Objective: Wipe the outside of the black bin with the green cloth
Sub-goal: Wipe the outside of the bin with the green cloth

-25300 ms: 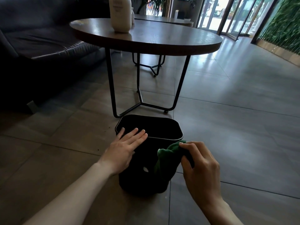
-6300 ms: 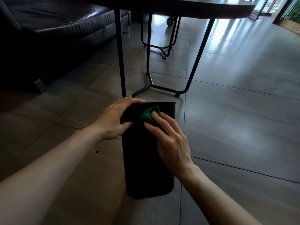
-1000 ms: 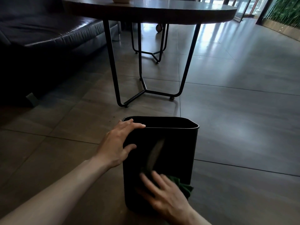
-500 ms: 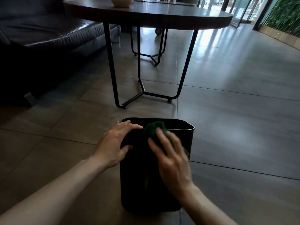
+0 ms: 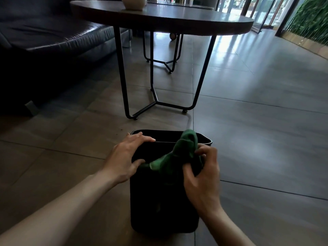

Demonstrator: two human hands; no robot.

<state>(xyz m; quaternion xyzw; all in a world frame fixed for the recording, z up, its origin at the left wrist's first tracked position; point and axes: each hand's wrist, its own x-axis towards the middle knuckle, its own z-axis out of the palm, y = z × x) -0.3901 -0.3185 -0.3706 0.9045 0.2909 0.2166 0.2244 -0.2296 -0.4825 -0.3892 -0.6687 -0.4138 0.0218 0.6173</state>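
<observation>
- Tiled floor (image 5: 257,139) carries the black bin (image 5: 159,210), upright.
- Left hand (image 5: 124,157) lies flat-fingered over its near-left rim; right hand (image 5: 202,176) clutches the bunched green cloth (image 5: 177,155) against the top.
- Round desk (image 5: 159,16) legs stand just behind; sofa (image 5: 53,32) far left.

The right hand (image 5: 202,178) and the bunched green cloth (image 5: 179,155) it is gripping are covering the upper near wall of the black bin (image 5: 159,210). The left hand (image 5: 127,157) is hiding the bin's near-left rim corner. Beyond the hands, the top edge is cutting off the cream container (image 5: 132,3) on the round table (image 5: 177,18), leaving only its base. Both forearms are running out of the bottom edge.
</observation>
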